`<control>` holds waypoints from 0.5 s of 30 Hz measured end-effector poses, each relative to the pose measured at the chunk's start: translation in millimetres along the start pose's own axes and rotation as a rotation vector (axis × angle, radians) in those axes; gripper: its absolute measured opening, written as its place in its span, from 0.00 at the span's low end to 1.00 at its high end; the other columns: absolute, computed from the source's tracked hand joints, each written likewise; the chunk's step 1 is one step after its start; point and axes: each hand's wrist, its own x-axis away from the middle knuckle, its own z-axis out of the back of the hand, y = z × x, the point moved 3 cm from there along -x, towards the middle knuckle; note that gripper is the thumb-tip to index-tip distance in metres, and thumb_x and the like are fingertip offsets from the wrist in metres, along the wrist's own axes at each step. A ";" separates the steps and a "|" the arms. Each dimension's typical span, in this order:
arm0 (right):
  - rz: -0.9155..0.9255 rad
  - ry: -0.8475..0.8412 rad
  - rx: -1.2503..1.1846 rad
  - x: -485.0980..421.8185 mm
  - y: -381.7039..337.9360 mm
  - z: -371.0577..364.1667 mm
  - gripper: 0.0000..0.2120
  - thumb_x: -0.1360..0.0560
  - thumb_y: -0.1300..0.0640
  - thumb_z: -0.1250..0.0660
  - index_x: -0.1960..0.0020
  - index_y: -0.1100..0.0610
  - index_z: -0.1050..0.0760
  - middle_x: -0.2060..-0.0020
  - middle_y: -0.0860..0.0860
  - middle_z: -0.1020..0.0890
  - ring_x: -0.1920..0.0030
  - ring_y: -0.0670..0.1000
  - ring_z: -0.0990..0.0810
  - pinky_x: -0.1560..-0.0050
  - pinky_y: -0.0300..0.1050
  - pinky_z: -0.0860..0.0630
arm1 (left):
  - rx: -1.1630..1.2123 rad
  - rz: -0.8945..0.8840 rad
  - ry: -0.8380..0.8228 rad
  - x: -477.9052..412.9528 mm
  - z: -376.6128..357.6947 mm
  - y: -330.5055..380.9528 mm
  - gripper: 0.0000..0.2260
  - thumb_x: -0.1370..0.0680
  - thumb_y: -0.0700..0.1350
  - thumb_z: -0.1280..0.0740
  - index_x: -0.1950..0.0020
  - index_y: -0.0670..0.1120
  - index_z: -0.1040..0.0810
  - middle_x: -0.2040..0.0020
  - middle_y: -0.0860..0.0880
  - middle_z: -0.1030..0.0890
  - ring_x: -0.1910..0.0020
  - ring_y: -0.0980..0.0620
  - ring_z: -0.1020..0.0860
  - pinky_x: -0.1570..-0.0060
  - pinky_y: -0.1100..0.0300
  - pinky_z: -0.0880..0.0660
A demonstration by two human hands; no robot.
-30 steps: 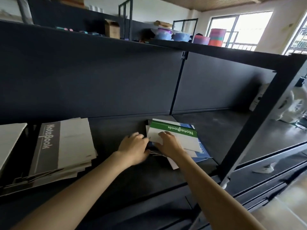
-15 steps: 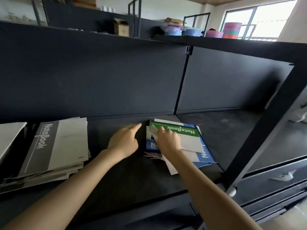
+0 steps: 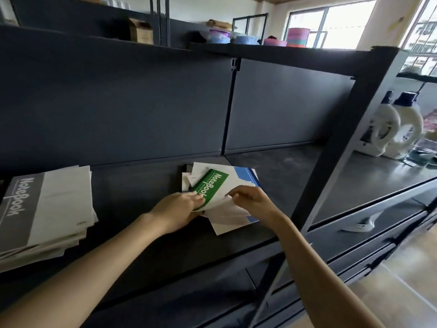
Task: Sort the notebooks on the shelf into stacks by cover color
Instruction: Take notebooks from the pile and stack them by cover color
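A green-and-white notebook (image 3: 211,184) lies turned at an angle on top of a small untidy pile in the middle of the dark shelf (image 3: 132,200). Under it shows a blue-and-white notebook (image 3: 247,174) and more white covers. My left hand (image 3: 176,210) grips the green notebook at its near left edge, fingers on the green band. My right hand (image 3: 250,200) pinches the near right corner of its white cover. A stack of grey-and-white notebooks (image 3: 45,209) sits at the left of the same shelf.
A dark upright post (image 3: 350,138) of the shelf frame stands just right of the pile. Two white detergent bottles (image 3: 397,126) stand on the neighbouring shelf at the right. Boxes and coloured tubs (image 3: 296,36) sit on the top shelf.
The green notebook has been turned from lying crosswise to pointing diagonally away. My left hand moved from the bare shelf onto its edge, and my right hand shifted to its right corner.
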 end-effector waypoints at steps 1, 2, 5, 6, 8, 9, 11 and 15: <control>-0.031 -0.075 -0.071 4.6 -3.9 0.0 0.09 0.22 0.67 0.40 0.45 0.66 0.24 0.54 0.56 0.21 0.59 0.41 0.21 0.53 0.32 0.26 | 0.004 0.000 0.018 -0.8 -1.3 1.3 0.21 0.18 0.48 0.43 0.25 0.48 0.37 0.25 0.51 0.38 0.26 0.54 0.41 0.30 0.62 0.45; -0.055 -0.145 -0.046 8.4 -8.7 -1.3 0.11 0.22 0.64 0.39 0.42 0.65 0.25 0.50 0.58 0.21 0.53 0.46 0.21 0.49 0.35 0.26 | 0.010 0.001 0.038 -1.5 -2.5 2.3 0.20 0.18 0.46 0.43 0.26 0.47 0.35 0.26 0.50 0.35 0.27 0.53 0.39 0.31 0.61 0.42; -0.065 -0.352 0.572 14.9 -24.3 -15.5 0.23 0.24 0.54 0.34 0.30 0.55 0.32 0.35 0.52 0.27 0.36 0.52 0.29 0.38 0.42 0.33 | 0.034 0.008 0.072 -2.6 -7.2 7.2 0.14 0.19 0.42 0.44 0.34 0.45 0.28 0.33 0.48 0.27 0.34 0.52 0.30 0.40 0.59 0.31; -0.046 -0.390 0.722 17.2 -30.8 -23.7 0.26 0.25 0.55 0.34 0.29 0.54 0.35 0.33 0.51 0.29 0.34 0.53 0.32 0.36 0.44 0.35 | 0.034 0.012 0.074 -2.8 -8.8 9.5 0.13 0.19 0.41 0.44 0.35 0.45 0.28 0.35 0.48 0.26 0.35 0.51 0.29 0.41 0.58 0.30; -0.036 -0.378 0.833 19.9 -35.9 -42.4 0.27 0.26 0.59 0.34 0.29 0.56 0.37 0.33 0.53 0.30 0.33 0.55 0.32 0.36 0.47 0.32 | 0.035 0.025 0.063 -2.5 -12.4 12.5 0.13 0.19 0.41 0.44 0.35 0.44 0.28 0.35 0.48 0.26 0.35 0.50 0.29 0.41 0.55 0.29; -0.066 -0.328 0.851 20.6 -35.3 -49.4 0.26 0.27 0.60 0.35 0.30 0.56 0.35 0.35 0.53 0.29 0.34 0.56 0.31 0.38 0.50 0.30 | 0.042 0.032 0.058 -1.7 -13.8 13.3 0.14 0.19 0.41 0.44 0.35 0.44 0.28 0.35 0.47 0.26 0.35 0.49 0.29 0.40 0.54 0.29; -0.146 -0.228 0.889 21.8 -35.0 -57.9 0.21 0.26 0.60 0.38 0.33 0.56 0.33 0.37 0.53 0.27 0.36 0.57 0.29 0.41 0.54 0.27 | 0.072 0.035 0.062 2.3 -15.3 14.8 0.14 0.19 0.41 0.43 0.35 0.44 0.27 0.36 0.47 0.26 0.36 0.48 0.29 0.40 0.53 0.29; -0.203 -0.192 0.992 31.0 -46.9 -66.6 0.18 0.23 0.59 0.42 0.33 0.55 0.31 0.37 0.55 0.26 0.39 0.58 0.26 0.44 0.53 0.28 | 0.144 0.005 0.085 20.5 -16.3 15.3 0.13 0.19 0.41 0.42 0.38 0.45 0.24 0.39 0.48 0.24 0.38 0.49 0.28 0.42 0.54 0.28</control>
